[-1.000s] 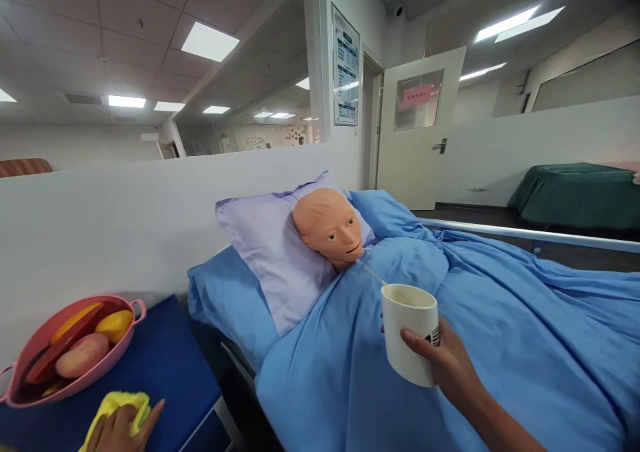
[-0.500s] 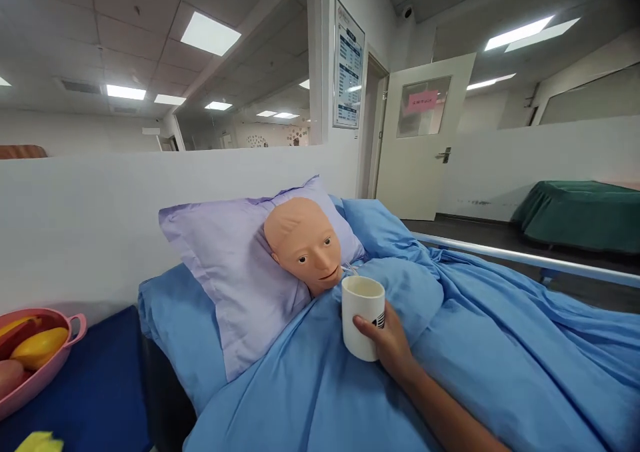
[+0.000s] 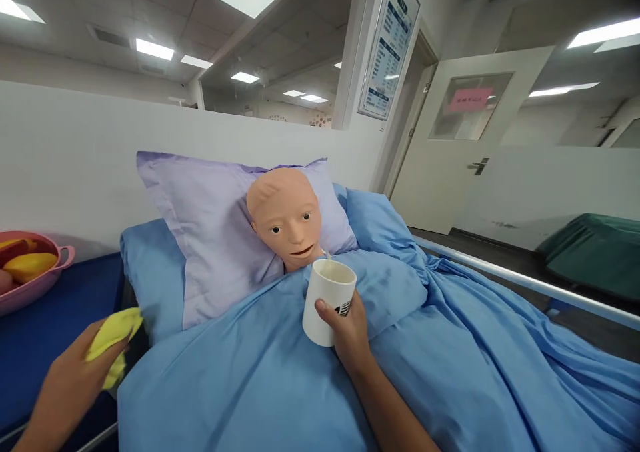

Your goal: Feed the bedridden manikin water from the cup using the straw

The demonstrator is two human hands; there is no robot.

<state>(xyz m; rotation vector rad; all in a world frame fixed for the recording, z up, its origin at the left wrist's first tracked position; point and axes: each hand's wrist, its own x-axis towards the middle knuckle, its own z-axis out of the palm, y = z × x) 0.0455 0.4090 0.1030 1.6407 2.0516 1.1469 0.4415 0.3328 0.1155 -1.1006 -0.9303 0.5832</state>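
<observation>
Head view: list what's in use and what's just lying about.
Seemingly in use:
white cup, in the right hand
yellow cloth, in the left hand
mannequin head, near the cup

Seemingly just lying about:
pink basket, on the blue surface
green cover

One head-worn view — from beside the bed (image 3: 155,259), facing forward and down; white mug (image 3: 320,305) close, mannequin head (image 3: 287,219) just beyond, door (image 3: 425,185) farther back.

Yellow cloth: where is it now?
At the head view's lower left, the yellow cloth is held in the left hand, below and right of the pink basket.
</observation>
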